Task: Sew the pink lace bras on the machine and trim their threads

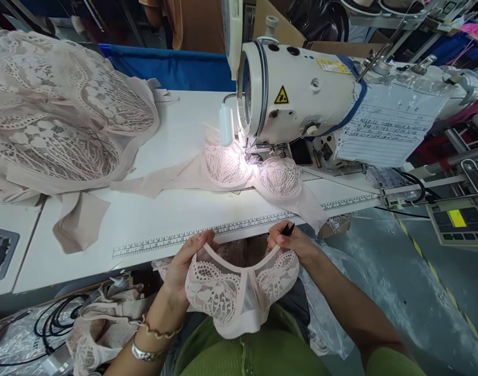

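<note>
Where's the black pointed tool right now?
In the head view, right of centre: the black tool sticks out of the right hand, just above the held bra and below the ruler.

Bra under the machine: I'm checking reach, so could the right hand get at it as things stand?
Probably yes: the bra under the machine lies just beyond the right hand, with only the flat ruler between. That hand is occupied, though, by the held bra and a dark pointed tool.
</note>
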Action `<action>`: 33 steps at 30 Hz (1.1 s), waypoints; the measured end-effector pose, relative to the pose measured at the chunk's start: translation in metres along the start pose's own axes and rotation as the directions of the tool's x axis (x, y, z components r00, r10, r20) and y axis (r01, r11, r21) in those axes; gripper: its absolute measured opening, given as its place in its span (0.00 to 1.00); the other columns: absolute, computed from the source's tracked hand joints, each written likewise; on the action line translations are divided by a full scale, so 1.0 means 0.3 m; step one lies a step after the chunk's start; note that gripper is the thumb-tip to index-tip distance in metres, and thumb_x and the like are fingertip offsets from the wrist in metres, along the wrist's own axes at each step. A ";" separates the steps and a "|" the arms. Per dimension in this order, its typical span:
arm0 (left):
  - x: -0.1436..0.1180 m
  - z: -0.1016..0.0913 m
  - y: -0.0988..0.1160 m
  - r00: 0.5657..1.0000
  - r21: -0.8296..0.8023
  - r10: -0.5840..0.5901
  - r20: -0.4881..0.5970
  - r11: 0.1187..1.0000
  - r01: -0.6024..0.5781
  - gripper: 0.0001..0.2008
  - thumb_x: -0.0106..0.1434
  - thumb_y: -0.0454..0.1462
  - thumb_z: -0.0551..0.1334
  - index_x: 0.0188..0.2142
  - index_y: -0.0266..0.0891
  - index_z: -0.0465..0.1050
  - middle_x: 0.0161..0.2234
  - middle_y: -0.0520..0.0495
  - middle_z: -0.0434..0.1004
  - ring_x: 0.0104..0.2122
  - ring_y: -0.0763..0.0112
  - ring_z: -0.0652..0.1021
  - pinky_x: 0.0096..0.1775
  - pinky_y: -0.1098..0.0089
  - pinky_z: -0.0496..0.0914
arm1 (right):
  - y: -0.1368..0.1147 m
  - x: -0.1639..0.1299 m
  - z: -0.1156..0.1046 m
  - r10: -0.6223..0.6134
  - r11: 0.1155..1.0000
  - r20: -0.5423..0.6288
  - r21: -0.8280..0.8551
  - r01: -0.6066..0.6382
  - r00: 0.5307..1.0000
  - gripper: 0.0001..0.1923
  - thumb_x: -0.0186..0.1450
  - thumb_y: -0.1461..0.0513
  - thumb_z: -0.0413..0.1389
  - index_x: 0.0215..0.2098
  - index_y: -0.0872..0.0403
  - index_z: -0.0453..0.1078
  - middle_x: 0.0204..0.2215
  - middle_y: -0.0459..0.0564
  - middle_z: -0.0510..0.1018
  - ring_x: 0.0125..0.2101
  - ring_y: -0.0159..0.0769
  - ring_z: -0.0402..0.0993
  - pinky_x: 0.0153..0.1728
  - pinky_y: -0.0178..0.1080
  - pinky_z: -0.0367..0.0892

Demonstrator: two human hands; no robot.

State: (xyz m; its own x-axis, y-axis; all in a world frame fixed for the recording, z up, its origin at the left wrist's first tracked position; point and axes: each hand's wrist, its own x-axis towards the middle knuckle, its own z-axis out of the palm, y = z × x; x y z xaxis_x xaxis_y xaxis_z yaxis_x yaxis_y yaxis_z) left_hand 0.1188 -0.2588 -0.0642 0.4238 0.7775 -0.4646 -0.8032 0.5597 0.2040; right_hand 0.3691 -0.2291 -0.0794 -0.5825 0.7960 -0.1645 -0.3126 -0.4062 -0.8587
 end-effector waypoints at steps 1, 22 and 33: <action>-0.001 0.002 -0.001 1.000 0.001 -0.001 0.004 1.000 0.001 0.17 0.52 0.33 0.77 0.24 0.36 0.68 0.16 0.59 0.65 0.14 0.82 0.69 0.19 0.80 0.68 | -0.011 -0.001 -0.006 -0.008 0.999 0.010 -0.041 0.008 1.000 0.31 0.57 0.45 0.68 0.16 0.52 0.58 0.13 0.39 0.62 0.15 0.25 0.53 0.18 0.32 0.54; -0.096 0.186 -0.057 0.592 0.587 0.191 0.783 -0.544 -0.600 0.08 0.73 0.40 0.60 0.47 0.39 0.73 0.39 0.47 0.79 0.40 0.68 0.78 0.40 0.71 0.74 | -0.217 -0.139 0.122 -0.187 0.545 0.265 -0.773 0.324 0.946 0.15 0.71 0.66 0.52 0.26 0.51 0.57 0.19 0.37 0.53 0.18 0.25 0.49 0.22 0.32 0.49; -0.019 0.131 -0.115 0.509 0.571 0.284 0.812 -0.566 -0.594 0.06 0.68 0.27 0.60 0.38 0.38 0.71 0.30 0.48 0.75 0.31 0.68 0.74 0.32 0.69 0.72 | -0.066 -0.136 0.135 -0.429 0.142 0.158 -0.961 0.239 0.889 0.08 0.71 0.66 0.53 0.37 0.53 0.73 0.46 0.55 0.76 0.32 0.31 0.71 0.31 0.34 0.64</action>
State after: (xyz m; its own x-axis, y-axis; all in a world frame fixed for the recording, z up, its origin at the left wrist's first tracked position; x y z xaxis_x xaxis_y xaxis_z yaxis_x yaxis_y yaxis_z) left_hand 0.1606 -0.2712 -0.0349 0.3275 0.7881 0.5213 0.4418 -0.6154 0.6528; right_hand 0.3687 -0.2718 -0.0359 -0.5027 0.8111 0.2988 0.5370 0.5640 -0.6273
